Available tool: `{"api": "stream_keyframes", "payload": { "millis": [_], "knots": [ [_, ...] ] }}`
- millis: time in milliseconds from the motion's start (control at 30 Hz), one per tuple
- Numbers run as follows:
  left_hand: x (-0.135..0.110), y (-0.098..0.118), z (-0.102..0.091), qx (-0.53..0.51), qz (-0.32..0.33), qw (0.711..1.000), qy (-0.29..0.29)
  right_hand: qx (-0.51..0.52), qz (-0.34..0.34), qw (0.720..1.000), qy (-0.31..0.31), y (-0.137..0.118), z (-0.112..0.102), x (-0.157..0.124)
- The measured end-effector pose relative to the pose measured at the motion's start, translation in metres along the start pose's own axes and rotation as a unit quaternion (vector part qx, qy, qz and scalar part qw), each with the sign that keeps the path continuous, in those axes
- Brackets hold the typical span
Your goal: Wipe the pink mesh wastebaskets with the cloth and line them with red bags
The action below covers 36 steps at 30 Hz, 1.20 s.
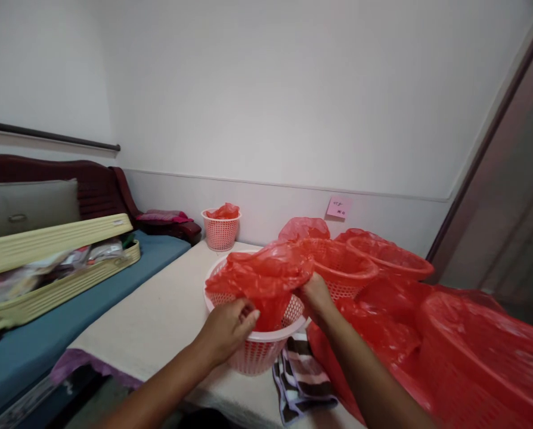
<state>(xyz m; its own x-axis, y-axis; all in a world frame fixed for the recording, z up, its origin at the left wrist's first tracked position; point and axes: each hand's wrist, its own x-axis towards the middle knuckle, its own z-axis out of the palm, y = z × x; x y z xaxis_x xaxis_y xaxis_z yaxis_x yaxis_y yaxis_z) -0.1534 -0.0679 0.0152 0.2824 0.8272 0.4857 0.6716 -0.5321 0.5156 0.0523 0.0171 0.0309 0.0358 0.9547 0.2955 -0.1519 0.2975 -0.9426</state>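
A red plastic bag (266, 271) is bunched over a pink mesh basket (260, 351) standing on the table. Part of the bag hangs down inside, and the basket's front rim is bare. My right hand (315, 296) is closed on the bag's right side, above the rim; its fingertips are partly hidden. At the front left of the basket, my left hand (231, 328) has its fingers curled and its thumb near them, at the bag's lower edge. Under the basket's right side lies a striped cloth (301, 376).
Several red-lined baskets, including a large one (485, 357), crowd the right side. A small pink basket (222, 231) with a red bag stands at the back. Left of the table (150, 310), a yellow storage box (61, 280) with its lid raised sits on a blue bed (159, 256).
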Motion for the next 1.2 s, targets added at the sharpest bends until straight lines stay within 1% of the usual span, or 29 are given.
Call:
{"api": "stream_keyframes", "payload": {
  "millis": [67, 133, 200, 233, 300, 367, 433, 500, 567, 633, 700, 767, 833, 933, 1000, 1067, 1133, 1167, 1200],
  "knots": [
    [0.004, -0.007, -0.001, -0.044, -0.029, 0.997, 0.048, 0.023, 0.023, 0.999, -0.009, -0.003, 0.002, -0.002],
    [0.009, -0.012, -0.005, -0.066, -0.044, 0.992, 0.099, 0.042, 0.039, 0.998, -0.017, -0.007, 0.005, -0.003],
    [0.015, -0.012, -0.011, -0.07, -0.042, 0.986, 0.145, 0.06, 0.049, 0.997, -0.026, -0.01, 0.007, -0.005],
    [0.017, -0.012, -0.015, -0.066, -0.032, 0.985, 0.158, 0.068, 0.052, 0.996, -0.03, -0.011, 0.007, -0.005],
    [0.023, -0.009, -0.022, -0.043, 0.01, 0.986, 0.159, 0.081, 0.059, 0.994, -0.035, -0.013, 0.007, -0.006],
    [0.028, -0.007, -0.028, -0.014, 0.058, 0.989, 0.137, 0.089, 0.062, 0.993, -0.039, -0.014, 0.007, -0.007],
    [0.033, -0.006, -0.031, 0.004, 0.089, 0.989, 0.118, 0.095, 0.061, 0.993, -0.044, -0.015, 0.008, -0.009],
    [0.038, -0.007, -0.032, 0.004, 0.097, 0.989, 0.113, 0.104, 0.059, 0.991, -0.057, -0.017, 0.011, -0.01],
    [0.043, -0.009, -0.032, 0.003, 0.091, 0.989, 0.12, 0.119, 0.057, 0.988, -0.074, -0.02, 0.014, -0.011],
    [0.046, -0.012, -0.031, 0.02, 0.093, 0.989, 0.114, 0.124, 0.053, 0.987, -0.086, -0.02, 0.018, -0.01],
    [0.048, -0.016, -0.032, 0.049, 0.116, 0.988, 0.092, 0.078, 0.023, 0.993, -0.086, -0.018, 0.018, -0.006],
    [0.049, -0.021, -0.037, 0.076, 0.145, 0.984, 0.072, 0.003, -0.02, 0.997, -0.074, -0.012, 0.015, 0.001],
    [0.048, -0.025, -0.045, 0.106, 0.154, 0.979, 0.078, -0.059, -0.052, 0.996, -0.046, -0.002, 0.007, 0.01],
    [0.045, -0.031, -0.058, 0.164, 0.151, 0.969, 0.105, -0.118, -0.072, 0.99, -0.001, 0.01, -0.011, 0.022],
    [0.041, -0.033, -0.06, 0.204, 0.158, 0.961, 0.099, -0.161, -0.093, 0.982, 0.022, 0.01, -0.021, 0.024],
    [0.035, -0.033, -0.054, 0.239, 0.17, 0.953, 0.074, -0.188, -0.12, 0.973, 0.053, -0.002, -0.024, 0.018],
    [0.028, -0.03, -0.043, 0.263, 0.181, 0.946, 0.05, -0.202, -0.172, 0.96, 0.092, -0.024, -0.018, 0.003],
    [0.025, -0.028, -0.038, 0.269, 0.186, 0.944, 0.041, -0.207, -0.211, 0.95, 0.105, -0.038, -0.011, -0.007],
    [0.022, -0.025, -0.032, 0.272, 0.19, 0.943, 0.032, -0.228, -0.284, 0.926, 0.1, -0.051, -0.003, -0.018]
  ]
}}
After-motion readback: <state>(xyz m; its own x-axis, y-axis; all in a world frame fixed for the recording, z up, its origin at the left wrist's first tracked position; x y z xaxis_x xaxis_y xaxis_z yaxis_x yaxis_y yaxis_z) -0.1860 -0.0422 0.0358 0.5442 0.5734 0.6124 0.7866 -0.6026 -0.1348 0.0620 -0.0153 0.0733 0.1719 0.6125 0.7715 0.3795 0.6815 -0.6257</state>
